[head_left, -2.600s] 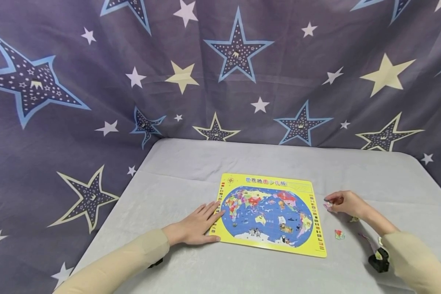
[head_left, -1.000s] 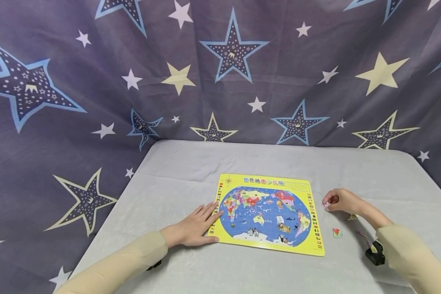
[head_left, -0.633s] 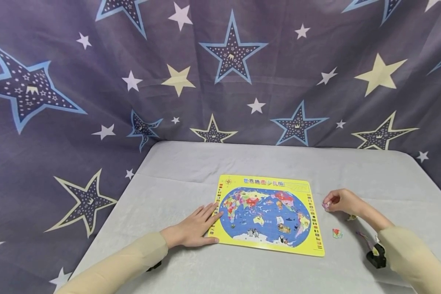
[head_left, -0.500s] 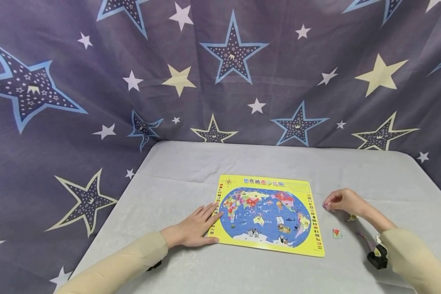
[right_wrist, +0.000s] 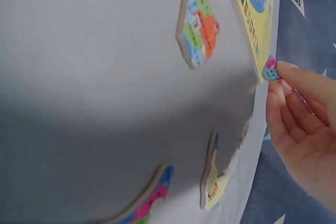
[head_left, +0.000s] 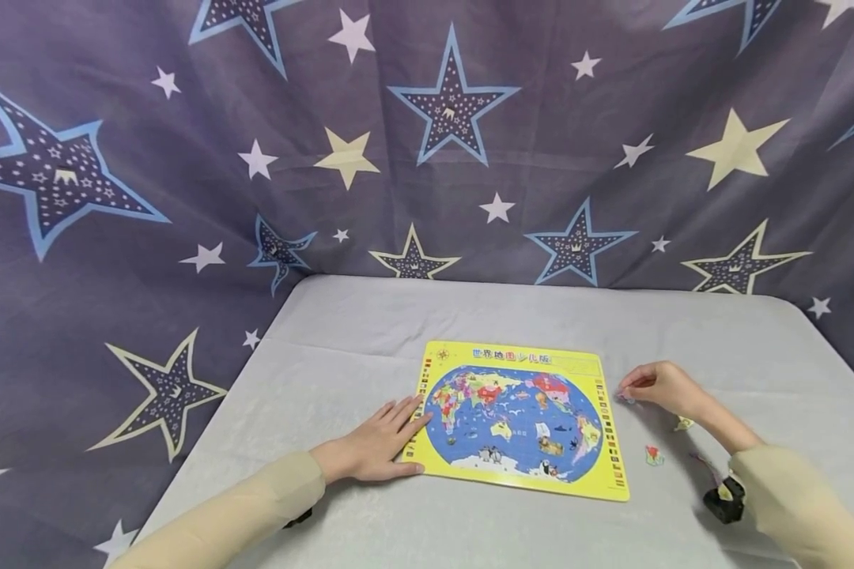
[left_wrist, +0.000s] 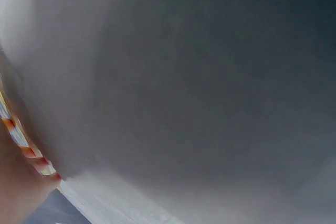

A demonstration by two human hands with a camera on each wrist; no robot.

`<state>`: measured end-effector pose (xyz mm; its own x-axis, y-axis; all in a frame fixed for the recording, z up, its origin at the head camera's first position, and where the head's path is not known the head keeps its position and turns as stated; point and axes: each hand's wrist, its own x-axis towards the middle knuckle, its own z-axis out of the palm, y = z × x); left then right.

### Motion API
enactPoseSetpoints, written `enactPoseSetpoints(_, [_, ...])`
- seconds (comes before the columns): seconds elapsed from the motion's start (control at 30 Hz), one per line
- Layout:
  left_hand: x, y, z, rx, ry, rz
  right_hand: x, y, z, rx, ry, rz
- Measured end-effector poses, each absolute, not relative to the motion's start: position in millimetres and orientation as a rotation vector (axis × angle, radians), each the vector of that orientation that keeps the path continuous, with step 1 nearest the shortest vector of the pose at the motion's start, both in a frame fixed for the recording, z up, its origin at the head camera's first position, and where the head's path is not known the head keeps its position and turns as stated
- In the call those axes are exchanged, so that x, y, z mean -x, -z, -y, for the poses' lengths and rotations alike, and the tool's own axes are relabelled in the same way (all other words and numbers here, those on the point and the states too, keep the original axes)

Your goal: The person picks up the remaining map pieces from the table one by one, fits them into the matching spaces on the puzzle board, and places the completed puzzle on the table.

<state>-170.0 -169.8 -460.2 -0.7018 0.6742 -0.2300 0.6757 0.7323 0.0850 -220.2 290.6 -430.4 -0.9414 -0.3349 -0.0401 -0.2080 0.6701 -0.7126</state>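
A yellow-bordered world map puzzle board (head_left: 512, 479) lies on the table. My left hand (head_left: 370, 447) rests flat on its left edge, fingers stretched out; in the left wrist view part of that hand (left_wrist: 23, 184) shows at the lower left. Just off the board's right edge, my right hand (head_left: 665, 392) pinches a small puzzle piece (right_wrist: 270, 71), pink and light blue, between thumb and fingers. Below that hand lies a red and green puzzle piece (head_left: 653, 455). Nearer the right forearm are a pale yellow piece (right_wrist: 214, 190) and a long pink, blue and green piece (right_wrist: 149, 200).
Another small piece (right_wrist: 243, 136) lies beyond the pale yellow one in the right wrist view. A black wrist device (head_left: 726, 502) hangs under the right sleeve. The grey table cover (head_left: 398, 308) reaches back to a star-patterned curtain (head_left: 512, 150).
My right hand has shifted slightly left toward the board, and the piece in its fingers has turned and shows less of its face. The left hand stays on the board's edge.
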Motion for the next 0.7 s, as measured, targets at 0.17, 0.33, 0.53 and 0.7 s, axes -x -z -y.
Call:
enactPoseSetpoints(0.17, [170,460,170,-1.057,0.011,-2.685,222,432,-286,0.421,1.158,-2.720])
enactPoseSetpoints(0.33, [169,461,170,-1.067,0.010,-2.690,224,430,-274,0.370,1.231,-2.727])
enactPoseSetpoints(0.53, [170,461,170,-1.081,0.008,-2.702,227,427,-251,0.389,1.302,-2.656])
enactPoseSetpoints(0.7, [170,461,171,-1.073,0.021,-2.702,230,427,-232,0.391,1.332,-2.609])
